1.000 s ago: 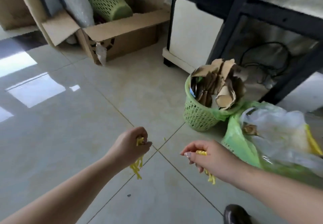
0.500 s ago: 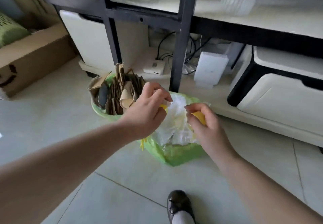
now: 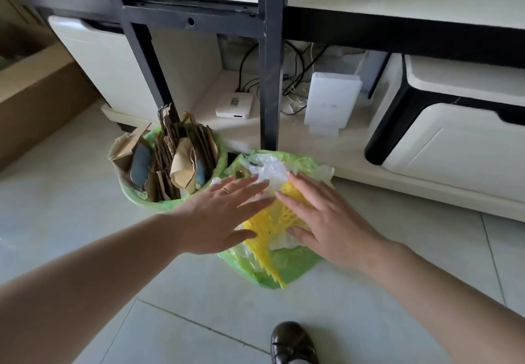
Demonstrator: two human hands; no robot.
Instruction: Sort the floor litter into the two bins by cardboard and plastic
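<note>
Two green-lined bins stand side by side on the floor. The left bin (image 3: 133, 197) is stuffed with brown cardboard pieces (image 3: 173, 153). The right bin (image 3: 292, 270) holds clear plastic bags (image 3: 267, 170) with a yellow plastic net (image 3: 270, 227) lying on top and drooping over its front rim. My left hand (image 3: 218, 213) and my right hand (image 3: 326, 219) are both flat, fingers spread, palms down on the net and plastic, holding nothing.
A black metal table frame (image 3: 268, 79) rises just behind the bins, with white cabinets (image 3: 454, 148), a white router (image 3: 331, 105), a small white box (image 3: 234, 105) and cables under it. A large cardboard box (image 3: 31, 102) sits far left. My dark shoe (image 3: 292, 343) is on the tiles.
My hands carried the yellow net from the open floor to the right bin, let it go there, and now lie open and flat on top of it.
</note>
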